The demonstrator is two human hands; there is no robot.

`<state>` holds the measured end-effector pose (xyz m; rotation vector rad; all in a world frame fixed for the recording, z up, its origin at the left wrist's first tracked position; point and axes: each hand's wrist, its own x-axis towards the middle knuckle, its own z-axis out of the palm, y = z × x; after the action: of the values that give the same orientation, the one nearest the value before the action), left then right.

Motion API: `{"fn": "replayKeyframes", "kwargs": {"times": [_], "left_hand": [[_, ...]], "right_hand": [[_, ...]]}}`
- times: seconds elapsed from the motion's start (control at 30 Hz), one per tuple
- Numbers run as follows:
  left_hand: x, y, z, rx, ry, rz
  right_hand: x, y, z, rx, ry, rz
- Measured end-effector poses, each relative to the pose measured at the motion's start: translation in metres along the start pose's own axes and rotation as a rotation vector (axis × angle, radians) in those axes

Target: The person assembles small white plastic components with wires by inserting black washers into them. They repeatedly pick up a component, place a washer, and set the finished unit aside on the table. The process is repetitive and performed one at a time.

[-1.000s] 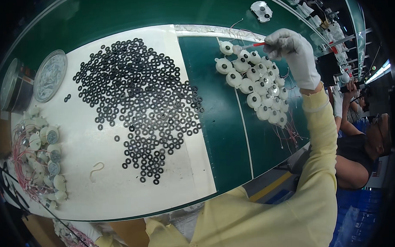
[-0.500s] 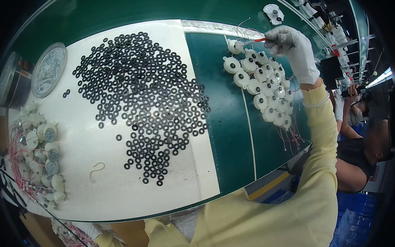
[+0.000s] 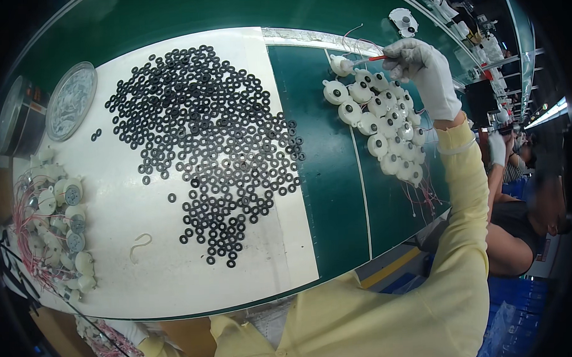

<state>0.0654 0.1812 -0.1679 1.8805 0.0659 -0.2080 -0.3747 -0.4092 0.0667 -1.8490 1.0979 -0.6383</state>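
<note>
My right hand (image 3: 414, 64), in a white glove, is closed on a thin red stick (image 3: 375, 58) with a pale tip. That tip touches or hovers just over a round white motor unit (image 3: 341, 65) at the far left corner of a cluster. The cluster of white motor units (image 3: 385, 121) lies on the green mat, most with a dark spot on top and pinkish wires trailing off. My gloved left hand (image 3: 129, 330) is low at the left, below the table edge, beside a heap of wired units (image 3: 106, 342). Its fingers are hidden.
Many black rings (image 3: 202, 118) spread over a white sheet (image 3: 125, 272). Wired motor units (image 3: 54, 218) pile up at the left, near a clear round lid (image 3: 72, 101) and a clear tub (image 3: 20, 118). A white part (image 3: 404, 23) lies far right. A co-worker (image 3: 514, 227) is at the right.
The white part at the far right has slid slightly to the right. The co-worker's gloved hand has moved. My right hand with the red stick stays nearly still.
</note>
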Motion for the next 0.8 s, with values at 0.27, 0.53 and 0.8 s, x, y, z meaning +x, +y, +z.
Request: {"fn": "replayKeyframes", "kwargs": {"times": [0.27, 0.53, 0.8], "left_hand": [[-0.002, -0.001, -0.001, -0.024, -0.003, -0.017], [0.009, -0.017, -0.011, 0.108, 0.019, 0.038], [-0.002, 0.000, 0.002, -0.023, 0.031, 0.008]], "right_hand": [[-0.003, 0.003, 0.003, 0.072, 0.027, 0.030], [-0.006, 0.008, -0.008, 0.116, 0.010, 0.006], [-0.030, -0.012, 0.015, 0.087, 0.034, 0.026]]}}
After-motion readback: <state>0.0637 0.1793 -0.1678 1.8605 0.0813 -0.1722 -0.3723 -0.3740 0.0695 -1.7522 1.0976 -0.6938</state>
